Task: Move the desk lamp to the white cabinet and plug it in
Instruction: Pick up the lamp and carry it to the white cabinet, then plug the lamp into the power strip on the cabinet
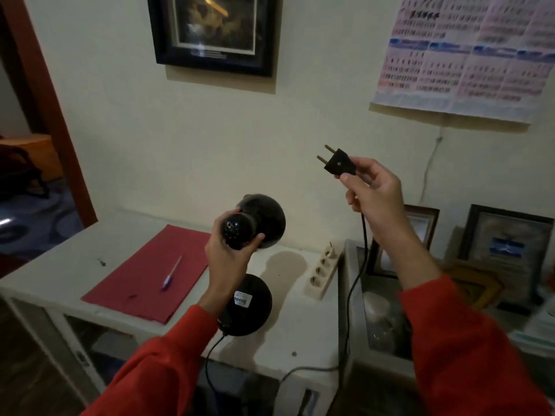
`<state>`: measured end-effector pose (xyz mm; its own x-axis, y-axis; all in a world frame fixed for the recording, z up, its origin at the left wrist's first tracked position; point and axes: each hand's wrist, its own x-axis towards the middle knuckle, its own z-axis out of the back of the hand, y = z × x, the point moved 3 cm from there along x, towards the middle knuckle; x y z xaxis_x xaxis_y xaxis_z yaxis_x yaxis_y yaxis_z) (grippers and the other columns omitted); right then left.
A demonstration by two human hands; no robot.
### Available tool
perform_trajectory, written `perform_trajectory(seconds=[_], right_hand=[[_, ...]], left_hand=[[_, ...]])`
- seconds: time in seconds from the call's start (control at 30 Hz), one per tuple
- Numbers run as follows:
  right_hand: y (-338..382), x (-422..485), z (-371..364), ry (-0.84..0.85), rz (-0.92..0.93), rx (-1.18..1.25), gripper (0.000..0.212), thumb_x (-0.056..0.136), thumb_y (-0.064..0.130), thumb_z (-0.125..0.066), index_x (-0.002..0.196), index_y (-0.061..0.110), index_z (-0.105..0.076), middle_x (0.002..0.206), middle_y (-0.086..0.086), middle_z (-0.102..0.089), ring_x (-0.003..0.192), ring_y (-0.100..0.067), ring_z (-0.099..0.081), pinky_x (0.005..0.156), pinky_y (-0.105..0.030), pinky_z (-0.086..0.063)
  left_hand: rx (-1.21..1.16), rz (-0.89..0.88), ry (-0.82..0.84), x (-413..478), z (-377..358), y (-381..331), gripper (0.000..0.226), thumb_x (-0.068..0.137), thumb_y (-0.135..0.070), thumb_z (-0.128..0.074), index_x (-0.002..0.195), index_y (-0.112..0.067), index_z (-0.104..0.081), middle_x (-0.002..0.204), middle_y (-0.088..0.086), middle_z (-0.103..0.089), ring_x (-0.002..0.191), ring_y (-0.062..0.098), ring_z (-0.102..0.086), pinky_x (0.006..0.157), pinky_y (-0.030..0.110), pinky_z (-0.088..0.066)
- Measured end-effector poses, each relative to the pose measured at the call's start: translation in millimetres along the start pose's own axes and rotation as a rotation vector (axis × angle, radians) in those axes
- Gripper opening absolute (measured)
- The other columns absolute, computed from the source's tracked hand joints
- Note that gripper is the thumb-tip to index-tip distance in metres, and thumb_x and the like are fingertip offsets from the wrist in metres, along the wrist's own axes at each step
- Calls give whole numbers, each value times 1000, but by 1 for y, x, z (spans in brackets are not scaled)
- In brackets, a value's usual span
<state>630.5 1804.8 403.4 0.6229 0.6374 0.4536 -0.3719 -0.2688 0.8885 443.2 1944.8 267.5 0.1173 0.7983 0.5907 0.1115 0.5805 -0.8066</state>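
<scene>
A red folder (147, 273) with a pen (171, 273) lies on the cabinet's (60, 265) left part. The left hand (231, 253) grips the lamp (255, 225) above the cabinet's middle. A power strip (322, 273) hugs its right edge. The right hand (375, 190) pinches the plug (338, 165), held high, prongs pointing up-left.

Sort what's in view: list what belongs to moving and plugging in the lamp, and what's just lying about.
Belongs to the job:
desk lamp, held by the left hand
plug, in the right hand
power strip
white cabinet

Lying about:
red folder
pen
framed pictures
wall poster
</scene>
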Motion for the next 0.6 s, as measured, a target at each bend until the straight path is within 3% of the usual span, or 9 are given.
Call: perform_trajectory(seconds=[0.2, 0.43, 0.6], right_hand=[[-37, 80, -8, 10, 24, 104, 23, 83, 7, -61, 92, 28, -63, 96, -11, -69, 47, -10, -43, 42, -19, -35], [-59, 139, -15, 33, 95, 162, 22, 80, 10, -61, 93, 27, -63, 93, -9, -69, 46, -7, -42, 41, -18, -35], [-118, 139, -16, 23, 58, 27, 25, 82, 8, -63, 94, 29, -62, 99, -8, -67, 69, -4, -54, 54, -15, -42]], left_hand=[[23, 64, -3, 38, -49, 49, 60, 64, -15, -85, 113, -29, -54, 117, -3, -64, 108, 5, -59, 91, 13, -48], [22, 131, -11, 50, -72, 85, 60, 67, -12, -83, 117, -26, -54, 125, 0, -61, 117, 10, -57, 100, 32, -50], [36, 135, -12, 56, -81, 96, 60, 67, -12, -83, 118, -23, -54, 125, 3, -61, 117, 9, -56, 100, 28, -48]])
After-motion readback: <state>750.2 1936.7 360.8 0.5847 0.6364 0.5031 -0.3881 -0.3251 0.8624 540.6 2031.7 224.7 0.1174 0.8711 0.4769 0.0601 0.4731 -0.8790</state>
